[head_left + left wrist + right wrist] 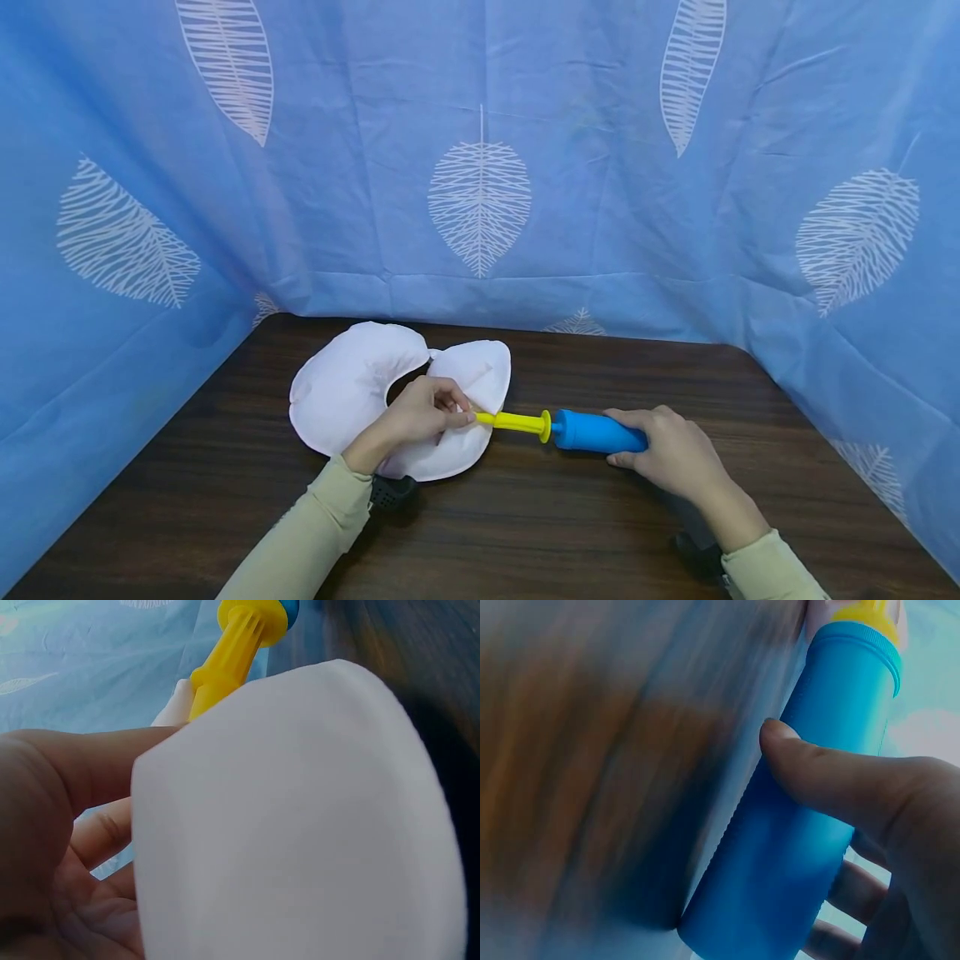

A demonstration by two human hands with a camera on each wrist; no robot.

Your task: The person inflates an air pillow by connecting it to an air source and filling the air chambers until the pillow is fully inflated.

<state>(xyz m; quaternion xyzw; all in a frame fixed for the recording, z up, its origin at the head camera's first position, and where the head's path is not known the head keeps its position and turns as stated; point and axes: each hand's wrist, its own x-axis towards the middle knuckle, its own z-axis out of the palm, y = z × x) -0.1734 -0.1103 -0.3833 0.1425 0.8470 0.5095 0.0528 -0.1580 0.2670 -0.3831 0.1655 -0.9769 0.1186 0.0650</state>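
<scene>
A white inflatable neck pillow [330, 392] lies on the dark wooden table, curved into a ring. My left hand [427, 410] reaches over its right lobe and pinches the pillow where the yellow nozzle end of a hand pump meets it. In the left wrist view, a white flap of the pillow [292, 825] hides the fingertips and the nozzle's tip. The hand pump [597, 432] has a blue barrel and a yellow front part [521, 422] pointing left at the pillow. My right hand [675, 450] grips the rear of the barrel, thumb along its near side.
The brown wooden table [540, 533] runs under both hands. Blue curtains [600, 208] with white leaf prints hang close along its back and both sides. A black wrist device [393, 492] sits under the left wrist.
</scene>
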